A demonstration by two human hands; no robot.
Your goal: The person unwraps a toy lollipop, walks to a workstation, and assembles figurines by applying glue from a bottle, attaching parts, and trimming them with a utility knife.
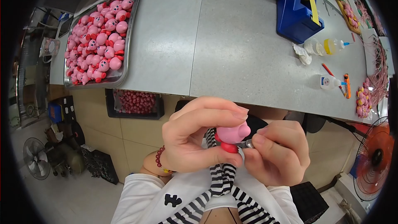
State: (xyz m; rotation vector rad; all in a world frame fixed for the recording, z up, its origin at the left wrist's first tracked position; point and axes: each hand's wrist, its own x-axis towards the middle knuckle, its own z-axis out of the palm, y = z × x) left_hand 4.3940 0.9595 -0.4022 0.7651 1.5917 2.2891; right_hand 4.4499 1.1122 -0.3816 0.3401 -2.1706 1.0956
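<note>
Near the centre, my left hand holds a small pink figure with red feet between its thumb and fingers. My right hand is closed round a small metal tool. The tool's thin tip meets the figure near the red foot, on its right side. Both hands are in front of my chest, below the near edge of the grey table. My palm and fingers cover part of the figure, and the tool's handle is mostly hidden in my right hand.
A metal tray of pink figures stands at the table's left. A blue tape dispenser, small bottles, crumpled tissue and an orange cutter lie right. Below are a dark crate and fans.
</note>
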